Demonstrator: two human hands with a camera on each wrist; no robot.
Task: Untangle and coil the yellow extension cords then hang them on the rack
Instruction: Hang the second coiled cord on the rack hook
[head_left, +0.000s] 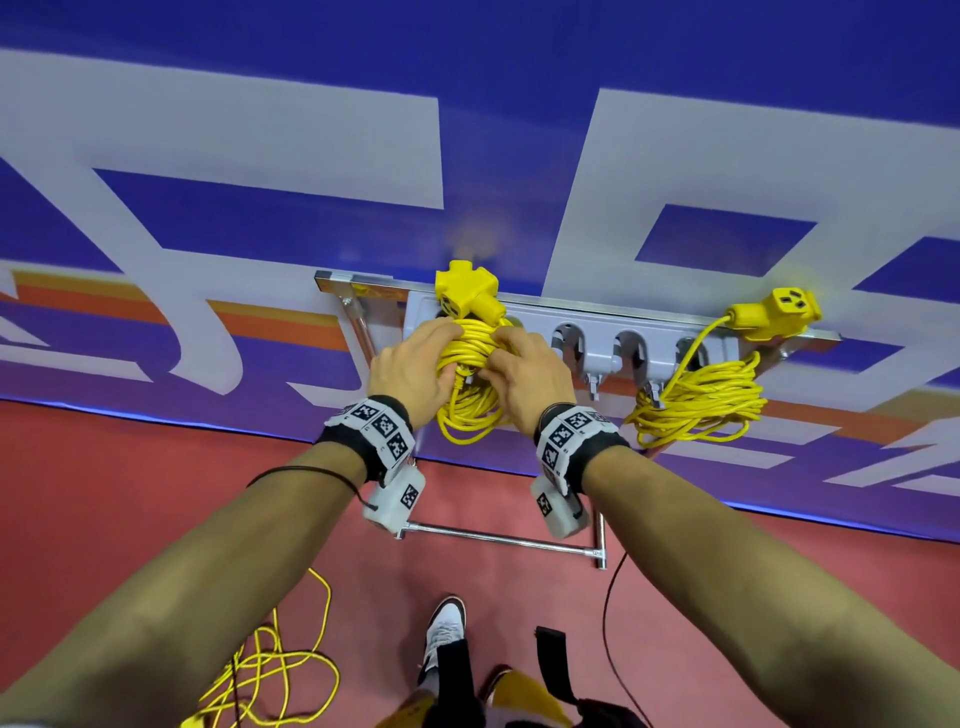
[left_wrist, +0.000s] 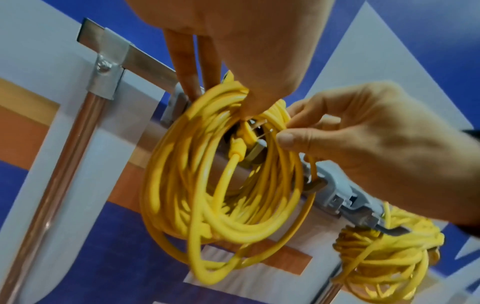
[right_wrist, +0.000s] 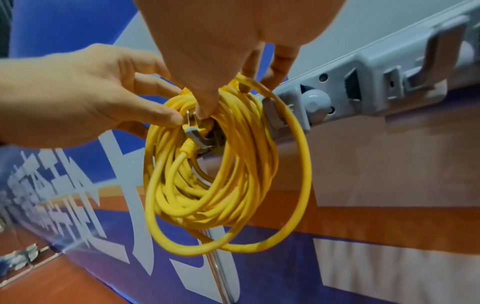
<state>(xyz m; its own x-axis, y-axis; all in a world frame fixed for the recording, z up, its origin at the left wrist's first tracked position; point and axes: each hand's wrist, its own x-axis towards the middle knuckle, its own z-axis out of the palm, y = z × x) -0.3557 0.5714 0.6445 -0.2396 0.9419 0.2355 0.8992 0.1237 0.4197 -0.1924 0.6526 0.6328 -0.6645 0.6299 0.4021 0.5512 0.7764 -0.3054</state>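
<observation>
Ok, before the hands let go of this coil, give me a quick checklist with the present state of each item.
1. Coil looped over the hook: ok, the hook tip shows inside the loops.
2. Left hand and right hand both grip the coil: ok.
3. Plug clear of the hook: not ok, its prongs sit right at it.
4. Socket end resting on the rack: ok.
5. Second coil hung: ok.
6. Loose cord on the floor: not ok, uncoiled.

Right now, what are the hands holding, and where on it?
Both hands, left hand and right hand, grip the coiled yellow extension cord at the top of its loops, by the grey rack hook.
</observation>
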